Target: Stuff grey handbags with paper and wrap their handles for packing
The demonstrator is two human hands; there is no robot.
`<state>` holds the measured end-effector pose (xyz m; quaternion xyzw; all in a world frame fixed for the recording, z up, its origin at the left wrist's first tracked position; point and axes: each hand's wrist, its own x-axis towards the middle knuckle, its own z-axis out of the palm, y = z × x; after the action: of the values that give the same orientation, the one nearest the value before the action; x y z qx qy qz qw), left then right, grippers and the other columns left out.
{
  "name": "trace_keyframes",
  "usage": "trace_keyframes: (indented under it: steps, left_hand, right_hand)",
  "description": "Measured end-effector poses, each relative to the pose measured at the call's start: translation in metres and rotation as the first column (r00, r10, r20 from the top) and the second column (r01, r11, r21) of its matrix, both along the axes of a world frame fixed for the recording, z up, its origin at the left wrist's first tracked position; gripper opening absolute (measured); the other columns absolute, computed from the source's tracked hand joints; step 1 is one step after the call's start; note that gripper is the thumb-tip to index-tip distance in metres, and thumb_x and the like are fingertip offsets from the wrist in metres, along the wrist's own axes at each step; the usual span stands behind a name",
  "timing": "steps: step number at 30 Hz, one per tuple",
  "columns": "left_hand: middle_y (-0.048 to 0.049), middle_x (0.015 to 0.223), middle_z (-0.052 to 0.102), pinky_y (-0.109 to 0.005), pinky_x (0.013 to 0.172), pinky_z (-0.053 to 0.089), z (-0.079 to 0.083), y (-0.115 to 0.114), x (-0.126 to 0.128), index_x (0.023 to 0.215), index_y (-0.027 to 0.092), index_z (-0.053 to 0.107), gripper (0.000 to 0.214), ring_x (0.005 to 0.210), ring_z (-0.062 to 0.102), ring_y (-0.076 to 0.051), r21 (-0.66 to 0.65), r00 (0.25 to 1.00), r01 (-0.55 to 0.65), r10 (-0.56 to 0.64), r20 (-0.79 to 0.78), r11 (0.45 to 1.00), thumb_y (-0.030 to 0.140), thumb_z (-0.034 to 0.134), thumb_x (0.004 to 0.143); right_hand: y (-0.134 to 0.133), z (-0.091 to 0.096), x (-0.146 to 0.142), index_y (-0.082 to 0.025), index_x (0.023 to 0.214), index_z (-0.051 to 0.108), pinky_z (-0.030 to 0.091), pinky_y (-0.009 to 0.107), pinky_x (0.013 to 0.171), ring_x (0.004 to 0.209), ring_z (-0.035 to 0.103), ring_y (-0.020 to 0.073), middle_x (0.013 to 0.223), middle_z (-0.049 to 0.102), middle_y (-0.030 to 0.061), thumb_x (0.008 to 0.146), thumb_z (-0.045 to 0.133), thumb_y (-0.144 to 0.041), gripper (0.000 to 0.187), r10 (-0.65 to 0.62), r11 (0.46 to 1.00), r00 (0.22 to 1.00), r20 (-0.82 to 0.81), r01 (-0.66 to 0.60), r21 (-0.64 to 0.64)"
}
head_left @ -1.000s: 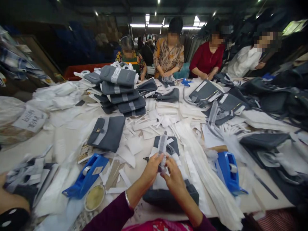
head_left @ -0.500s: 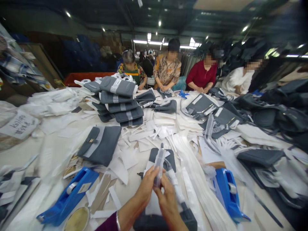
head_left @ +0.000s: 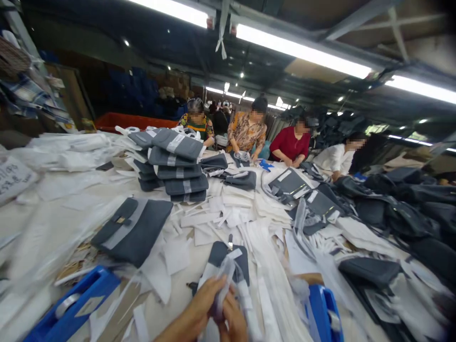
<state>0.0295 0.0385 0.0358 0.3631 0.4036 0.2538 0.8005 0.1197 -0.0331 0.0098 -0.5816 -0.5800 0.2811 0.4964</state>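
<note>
Both hands close around a dark bag strap [head_left: 228, 270] wrapped in clear plastic, which points away from me. My left hand [head_left: 208, 294] grips it from the left, and my right hand [head_left: 232, 313] wraps its lower part from the right. The strap's dark tip with a small metal piece shows beyond my fingers. Under it lies a dark grey bag [head_left: 218, 254], partly covered by white paper and by my hands. Another dark grey bag with a flap and a pale band [head_left: 137, 230] rests to the left.
Blue tape dispensers stand at left [head_left: 76, 304] and right [head_left: 323, 311]. A stack of banded grey bags [head_left: 181, 171] rises behind. White foam strips [head_left: 265, 266] and paper scraps cover the table. Dark bags [head_left: 402, 204] pile at right. Several co-workers [head_left: 292, 142] work across the table.
The view has tipped upward, so the table and hands sit lower in the picture and more ceiling lights show. Both my hands keep hold of the wrapped strap.
</note>
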Motion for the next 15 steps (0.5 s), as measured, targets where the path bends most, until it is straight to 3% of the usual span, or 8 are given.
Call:
trace_keyframes:
  steps: [2, 5, 7, 10, 12, 15]
  left_hand:
    - [-0.0022, 0.064, 0.058, -0.024, 0.054, 0.039, 0.000, 0.000, -0.003, 0.082, 0.014, 0.062, 0.048, 0.056, 0.051, -0.013, 0.063, 0.997, -0.054, 0.057, -0.043, 0.997, 0.061, 0.061, 0.073]
    - [-0.0046, 0.080, 0.063, -0.027, 0.070, 0.044, -0.004, -0.003, -0.005, 0.089, 0.014, 0.063, 0.045, 0.073, 0.057, -0.016, 0.236, 0.989, -0.102, 0.124, -0.077, 0.966, 0.056, 0.065, 0.072]
    - [-0.0062, 0.085, 0.064, -0.028, 0.073, 0.044, -0.005, -0.002, -0.005, 0.092, 0.013, 0.063, 0.046, 0.076, 0.057, -0.016, 0.153, 0.997, -0.065, 0.072, -0.041, 0.986, 0.055, 0.064, 0.074]
    - [-0.0073, 0.079, 0.064, -0.027, 0.066, 0.044, -0.008, 0.002, -0.005, 0.087, 0.011, 0.064, 0.047, 0.068, 0.056, -0.015, -0.032, 1.000, 0.020, -0.019, 0.011, 0.999, 0.055, 0.065, 0.072]
    - [-0.0066, 0.077, 0.063, -0.026, 0.064, 0.043, -0.013, 0.003, -0.004, 0.083, 0.011, 0.064, 0.045, 0.067, 0.056, -0.015, 0.015, 1.000, 0.014, -0.013, -0.026, 1.000, 0.054, 0.067, 0.071]
    - [-0.0051, 0.077, 0.063, -0.025, 0.067, 0.043, -0.023, 0.002, -0.001, 0.084, 0.013, 0.064, 0.043, 0.072, 0.056, -0.016, 0.136, 0.995, -0.019, 0.032, -0.096, 0.991, 0.054, 0.066, 0.072]
  right_hand:
    - [0.000, 0.002, -0.004, -0.022, 0.104, 0.069, 0.050, 0.039, 0.083, 0.096, 0.062, 0.0280, 0.103, 0.068, 0.0092, 0.071, 0.061, -0.021, 0.034, -0.013, 0.995, 0.996, -0.083, 0.005, -0.098]
    - [0.000, 0.002, -0.008, -0.018, 0.091, 0.068, 0.051, 0.037, 0.071, 0.077, 0.062, 0.0247, 0.082, 0.068, 0.0062, 0.068, 0.062, -0.024, 0.024, -0.059, 0.931, 0.955, -0.292, -0.053, -0.362]
    - [-0.001, 0.002, -0.009, -0.019, 0.087, 0.067, 0.048, 0.039, 0.081, 0.087, 0.061, 0.0247, 0.088, 0.067, 0.0063, 0.070, 0.059, -0.022, 0.019, -0.069, 0.945, 0.953, -0.296, -0.033, -0.326]
    - [-0.005, 0.001, -0.010, -0.021, 0.082, 0.066, 0.040, 0.041, 0.094, 0.102, 0.055, 0.0244, 0.100, 0.064, 0.0068, 0.071, 0.056, -0.017, 0.016, -0.059, 0.990, 0.984, -0.170, 0.035, -0.139]
    - [-0.006, -0.002, -0.011, -0.020, 0.080, 0.065, 0.044, 0.038, 0.085, 0.089, 0.056, 0.0226, 0.089, 0.064, 0.0054, 0.069, 0.058, -0.018, 0.014, -0.074, 0.975, 0.974, -0.215, 0.025, -0.221]
    - [-0.004, -0.006, -0.011, -0.018, 0.085, 0.065, 0.047, 0.033, 0.068, 0.069, 0.054, 0.0192, 0.071, 0.060, 0.0015, 0.066, 0.062, -0.021, 0.020, -0.197, 0.885, 0.878, -0.436, -0.032, -0.464]
